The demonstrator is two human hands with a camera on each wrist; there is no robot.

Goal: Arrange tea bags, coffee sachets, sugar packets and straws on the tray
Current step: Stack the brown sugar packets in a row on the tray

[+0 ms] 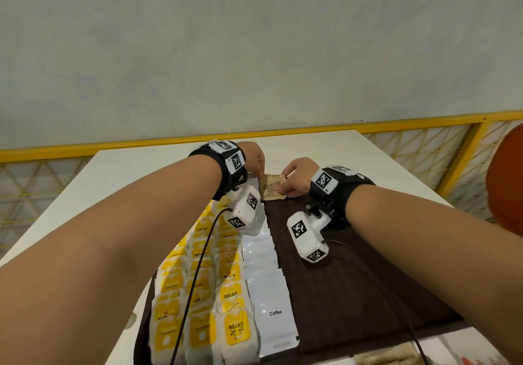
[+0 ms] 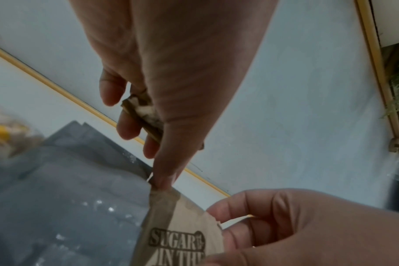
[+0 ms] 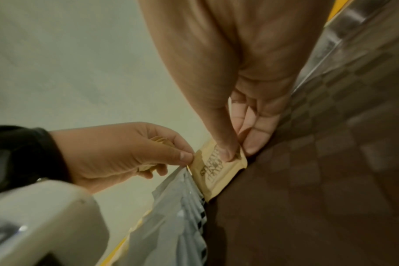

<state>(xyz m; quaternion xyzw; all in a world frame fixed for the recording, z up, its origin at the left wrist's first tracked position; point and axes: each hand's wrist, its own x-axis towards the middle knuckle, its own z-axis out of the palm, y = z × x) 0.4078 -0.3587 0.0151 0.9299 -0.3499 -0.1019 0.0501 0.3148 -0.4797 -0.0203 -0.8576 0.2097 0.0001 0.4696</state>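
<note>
We note a brown tray on the counter. Along its left side lie overlapping rows of yellow-labelled tea bags, with one row of white coffee sachets beside them. At the tray's far edge a brown paper sugar packet stands tilted, just beside the sachets. Further brown packets sit bunched and off the tray.

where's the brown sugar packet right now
Head view: the sugar packet sits at the tray's far end, beside the coffee sachets, pinched by both hands.

Both hands on a brown sugar packet
</note>
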